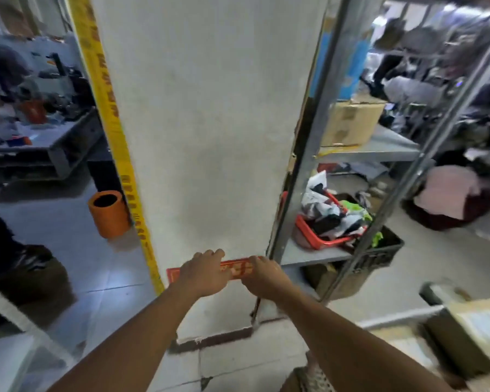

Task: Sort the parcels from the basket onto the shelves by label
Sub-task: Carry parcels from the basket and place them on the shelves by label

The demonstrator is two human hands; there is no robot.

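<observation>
Both hands meet low against a white pillar point(210, 123), fingers curled over a flat red parcel point(236, 269) with pale lettering. The left hand point(203, 274) grips its left half, fingertips hooked over the top edge; the right hand point(263, 274) pinches the right end, knuckles toward the camera. The parcel lies lengthwise across the pillar face, its left corner showing beyond the left hand.

Just right of the right hand's fingers stands a grey metal shelf unit point(311, 254). On its low shelf, up and right of the fingers, sits a red basket point(320, 239) heaped with crumpled bags in white, black and green — partly screened by a shelf upright. Higher on the unit rests a cardboard box point(351, 120).

Left of the left hand's fingers a strip of yellow tape point(116, 131) runs down the pillar's edge, and beyond it an orange bin point(109, 213) stands on the tiled floor. Farther left — a cluttered grey workbench point(54, 145).
</observation>
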